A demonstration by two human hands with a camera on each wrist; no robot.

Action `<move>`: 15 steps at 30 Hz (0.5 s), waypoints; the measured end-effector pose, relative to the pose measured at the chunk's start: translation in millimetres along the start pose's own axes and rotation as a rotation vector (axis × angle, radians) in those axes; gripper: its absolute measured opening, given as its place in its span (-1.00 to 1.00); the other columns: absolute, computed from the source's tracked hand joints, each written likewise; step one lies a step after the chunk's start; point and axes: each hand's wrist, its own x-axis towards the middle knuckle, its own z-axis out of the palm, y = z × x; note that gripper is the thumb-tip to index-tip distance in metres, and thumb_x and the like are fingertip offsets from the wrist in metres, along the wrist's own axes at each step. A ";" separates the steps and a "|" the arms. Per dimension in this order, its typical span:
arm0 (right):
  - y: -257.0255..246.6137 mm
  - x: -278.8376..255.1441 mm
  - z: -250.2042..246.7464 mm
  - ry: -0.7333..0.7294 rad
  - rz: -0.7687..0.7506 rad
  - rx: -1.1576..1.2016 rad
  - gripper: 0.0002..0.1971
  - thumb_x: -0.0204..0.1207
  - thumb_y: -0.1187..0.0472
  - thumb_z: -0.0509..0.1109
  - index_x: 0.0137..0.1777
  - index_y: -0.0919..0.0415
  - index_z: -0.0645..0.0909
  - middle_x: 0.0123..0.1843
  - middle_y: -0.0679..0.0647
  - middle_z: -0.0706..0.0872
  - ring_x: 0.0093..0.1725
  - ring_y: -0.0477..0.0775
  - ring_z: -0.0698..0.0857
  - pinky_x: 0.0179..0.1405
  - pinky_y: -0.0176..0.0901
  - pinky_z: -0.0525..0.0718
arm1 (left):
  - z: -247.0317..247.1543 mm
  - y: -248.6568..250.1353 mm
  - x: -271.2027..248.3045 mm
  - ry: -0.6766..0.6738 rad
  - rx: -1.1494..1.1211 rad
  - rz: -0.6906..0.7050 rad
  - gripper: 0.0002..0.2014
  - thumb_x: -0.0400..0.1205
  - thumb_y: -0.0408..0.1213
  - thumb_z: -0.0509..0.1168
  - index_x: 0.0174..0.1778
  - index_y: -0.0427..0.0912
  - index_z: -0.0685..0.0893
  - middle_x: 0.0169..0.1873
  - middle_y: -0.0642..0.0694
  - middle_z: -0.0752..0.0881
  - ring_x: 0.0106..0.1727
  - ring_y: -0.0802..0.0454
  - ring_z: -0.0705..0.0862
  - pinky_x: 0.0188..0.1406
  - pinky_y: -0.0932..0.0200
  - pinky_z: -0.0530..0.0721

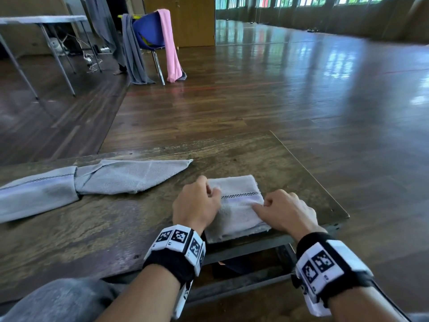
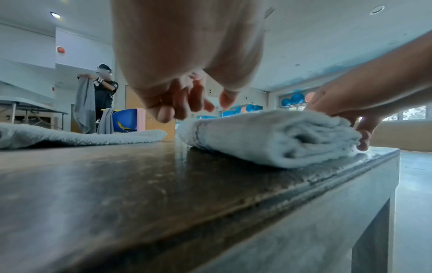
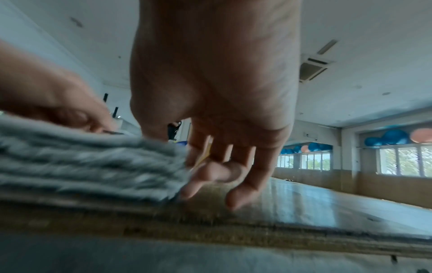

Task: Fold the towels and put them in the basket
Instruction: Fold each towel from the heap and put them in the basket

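A folded pale grey towel (image 1: 239,205) (image 2: 268,136) (image 3: 81,162) lies in several layers at the near right corner of the dark wooden table (image 1: 116,228). My left hand (image 1: 214,191) (image 2: 198,107) sits at its left edge, fingers loosely curled, with nothing between thumb and fingers. My right hand (image 1: 264,203) (image 3: 210,175) holds the right edge, thumb on top and fingers (image 2: 364,140) down the side to the tabletop. A second grey towel (image 1: 92,182) (image 2: 70,136) lies spread and partly folded at the left. No basket shows.
The table's right edge (image 1: 308,173) runs just past the folded towel, with wood floor beyond. Far back stand a blue chair (image 1: 148,31) draped with a pink towel (image 1: 170,43) and grey cloth, and a folding table (image 1: 41,19). Another person (image 2: 105,88) holds a grey cloth there.
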 end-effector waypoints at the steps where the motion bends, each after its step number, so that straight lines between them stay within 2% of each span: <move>1: -0.1 -0.2 -2.2 -0.010 0.011 0.001 -0.57 0.43 -0.23 0.32 -0.45 0.10 0.55 -0.31 -0.07 0.71 -0.33 0.03 0.68 -0.32 -0.12 0.52 | 0.6 1.2 -1.9 -0.032 -0.005 0.036 -0.82 0.65 -0.01 0.22 -0.18 -0.01 0.55 -0.29 0.04 0.63 -0.27 0.03 0.65 -0.18 -0.07 0.73; 2: -0.9 -0.6 -2.9 0.049 0.006 0.017 -0.53 0.43 -0.23 0.33 -0.50 0.13 0.55 -0.37 -0.07 0.71 -0.37 0.02 0.68 -0.33 -0.14 0.54 | 2.0 1.6 -3.1 -0.050 -0.003 0.065 -0.85 0.64 -0.02 0.23 -0.14 0.00 0.55 -0.22 0.05 0.59 -0.17 0.03 0.62 -0.09 -0.06 0.71; 4: -4.5 -2.3 -0.1 0.303 -0.055 0.072 -0.48 0.49 -0.18 0.31 -0.53 0.21 0.54 -0.38 -0.10 0.66 -0.40 -0.02 0.63 -0.36 -0.16 0.52 | 7.5 1.5 -4.1 -0.022 -0.014 0.092 -0.89 0.63 -0.07 0.22 -0.11 -0.01 0.55 -0.14 0.05 0.51 -0.05 0.01 0.55 0.05 -0.03 0.64; 6: -13.0 -4.1 5.6 0.463 -0.209 0.100 -0.55 0.57 -0.12 0.28 -0.44 0.15 0.61 -0.20 -0.14 0.62 -0.25 -0.04 0.62 -0.29 -0.14 0.53 | 12.5 4.2 -3.6 0.064 -0.006 0.126 -0.89 0.66 -0.16 0.21 -0.13 -0.08 0.55 -0.12 0.01 0.49 -0.01 0.00 0.50 0.09 -0.03 0.61; 7: -17.8 -3.6 8.8 0.470 -0.301 0.117 -0.66 0.60 -0.08 0.28 -0.30 0.08 0.67 -0.07 -0.16 0.63 -0.11 -0.05 0.63 -0.20 -0.11 0.59 | 14.9 6.2 -2.8 0.103 0.008 0.147 -0.91 0.67 -0.20 0.21 -0.09 -0.11 0.57 -0.08 -0.02 0.50 0.02 -0.01 0.49 0.10 -0.03 0.60; 8: -22.1 -2.1 12.8 0.440 -0.392 0.133 -0.79 0.61 -0.03 0.28 -0.11 0.02 0.70 0.10 -0.18 0.64 0.07 -0.04 0.63 -0.04 -0.07 0.64 | 17.8 7.8 -1.7 0.112 0.014 0.168 -0.91 0.67 -0.24 0.21 0.00 -0.13 0.59 -0.01 -0.05 0.51 0.09 -0.03 0.50 0.15 -0.04 0.59; 9: -25.4 0.2 18.1 0.378 -0.452 0.133 -0.79 0.62 0.01 0.29 0.13 0.00 0.68 0.32 -0.16 0.62 0.30 -0.04 0.59 0.20 -0.03 0.63 | 21.5 9.0 -0.8 0.085 0.021 0.178 -0.84 0.68 -0.25 0.19 0.13 -0.14 0.59 0.13 -0.09 0.53 0.22 -0.06 0.50 0.25 -0.06 0.56; 10: -26.9 3.2 25.0 0.291 -0.487 0.129 -0.67 0.64 0.03 0.28 0.36 0.01 0.60 0.54 -0.12 0.52 0.53 -0.03 0.46 0.46 -0.04 0.50 | 26.2 9.1 -0.2 0.019 0.034 0.177 -0.73 0.70 -0.23 0.16 0.31 -0.13 0.54 0.33 -0.10 0.50 0.41 -0.08 0.44 0.39 -0.09 0.49; 11: -26.9 5.0 31.7 0.211 -0.498 0.123 -0.57 0.67 0.05 0.24 0.53 0.02 0.48 0.70 -0.09 0.36 0.69 -0.04 0.28 0.64 -0.04 0.31 | 31.3 8.1 -0.5 -0.067 0.055 0.159 -0.63 0.74 -0.18 0.11 0.48 -0.09 0.45 0.53 -0.08 0.40 0.60 -0.06 0.30 0.54 -0.11 0.35; 13: -24.2 7.0 45.4 0.109 -0.455 0.104 -0.46 0.75 0.01 0.09 0.73 0.00 0.24 0.81 -0.09 0.11 0.79 -0.10 0.00 0.76 -0.03 0.02 | 41.4 3.8 -0.4 -0.213 0.108 0.106 -0.51 0.79 -0.05 -0.05 0.68 0.03 0.20 0.72 0.07 0.12 0.74 0.09 -0.04 0.67 -0.14 -0.02; 15: -18.5 7.3 56.4 0.050 -0.380 0.119 -0.42 0.77 -0.09 -0.02 0.78 -0.08 0.09 0.83 -0.20 -0.02 0.78 -0.20 -0.12 0.78 0.02 -0.10 | 47.4 -1.4 1.7 -0.290 0.145 0.075 -0.47 0.80 0.01 -0.16 0.73 0.10 0.05 0.75 0.17 -0.04 0.74 0.20 -0.20 0.68 -0.21 -0.24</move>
